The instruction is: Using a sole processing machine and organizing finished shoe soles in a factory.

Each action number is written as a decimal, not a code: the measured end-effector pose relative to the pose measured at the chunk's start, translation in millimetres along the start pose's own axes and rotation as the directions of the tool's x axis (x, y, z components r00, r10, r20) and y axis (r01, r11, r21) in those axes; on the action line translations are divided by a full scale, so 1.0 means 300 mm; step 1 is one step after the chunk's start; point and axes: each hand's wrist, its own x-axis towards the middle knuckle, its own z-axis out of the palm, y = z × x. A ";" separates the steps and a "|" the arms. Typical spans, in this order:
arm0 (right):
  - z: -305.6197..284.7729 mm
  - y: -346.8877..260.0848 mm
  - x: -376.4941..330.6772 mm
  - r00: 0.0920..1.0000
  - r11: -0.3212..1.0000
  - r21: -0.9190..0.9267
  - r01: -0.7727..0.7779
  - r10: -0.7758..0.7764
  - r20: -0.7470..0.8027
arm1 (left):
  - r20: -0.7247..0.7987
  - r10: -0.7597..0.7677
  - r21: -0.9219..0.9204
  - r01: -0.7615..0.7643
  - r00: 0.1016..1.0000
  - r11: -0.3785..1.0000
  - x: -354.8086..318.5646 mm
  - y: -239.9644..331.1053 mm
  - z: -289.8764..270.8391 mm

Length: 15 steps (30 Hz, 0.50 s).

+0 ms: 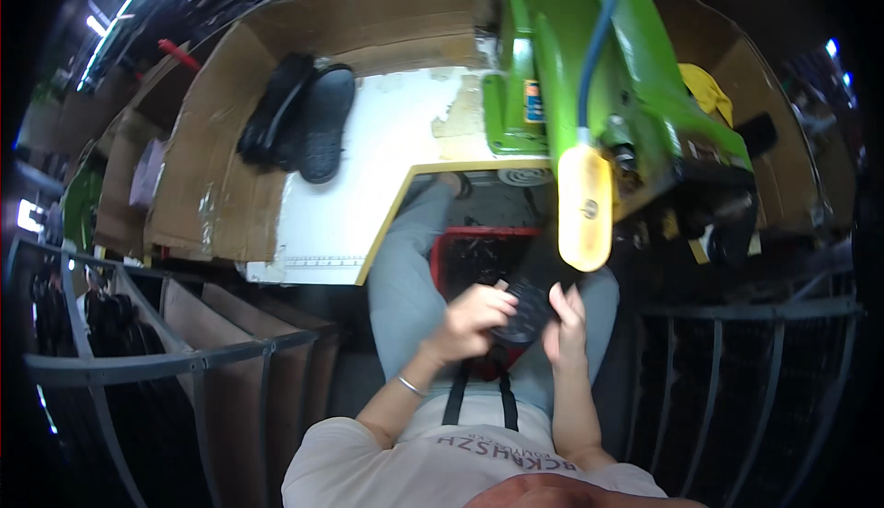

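Above my lap, a black shoe (pixel 529 310) hangs between my two hands, its dark treaded underside partly in view and blurred. My left hand (pixel 475 320), with a silver bracelet at the wrist, curls its fingers against the shoe's left side; whether it pinches anything small is hidden. On the other side, my right hand (pixel 565 326) grips the edge of the shoe between thumb and fingers. Just below and beyond it, a red-rimmed bin (pixel 436 264) with dark scraps inside stands between my knees.
A green machine (pixel 589 57) with a yellow lamp (pixel 586 213) on a blue cable overhangs the right side. Black shoes (pixel 327 121) lie on the white tabletop (pixel 391 121), walled by cardboard (pixel 368 24). Metal racks (pixel 175 361) flank me, the left one holding dividers.
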 end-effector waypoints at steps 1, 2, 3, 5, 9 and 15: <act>-0.025 0.013 -0.036 0.977 0.977 0.070 -0.200 0.205 -0.059 | 0.094 0.022 0.009 -0.023 0.995 1.000 -0.001 0.022 0.016; -0.050 0.014 -0.063 0.981 0.983 0.039 -0.177 0.179 -0.073 | 0.192 0.043 0.005 -0.045 0.980 0.999 0.002 0.034 0.022; -0.081 -0.002 -0.082 0.984 0.987 -0.006 -0.161 0.160 -0.077 | 0.180 0.062 0.036 -0.070 0.982 0.997 0.024 0.026 0.005; -0.166 -0.096 -0.121 0.993 0.986 -0.132 -0.097 0.087 -0.076 | 0.081 0.043 0.402 -0.072 0.996 0.913 0.142 0.023 -0.138; -0.237 -0.355 -0.176 0.979 0.883 -0.446 0.147 -0.194 -0.062 | -0.470 -0.088 0.722 0.440 0.878 0.533 0.171 -0.276 -0.570; -0.456 -0.766 -0.040 0.781 0.650 -0.680 0.338 -0.597 -0.182 | -0.424 -0.254 0.795 0.492 0.869 0.356 -0.001 -0.399 -0.769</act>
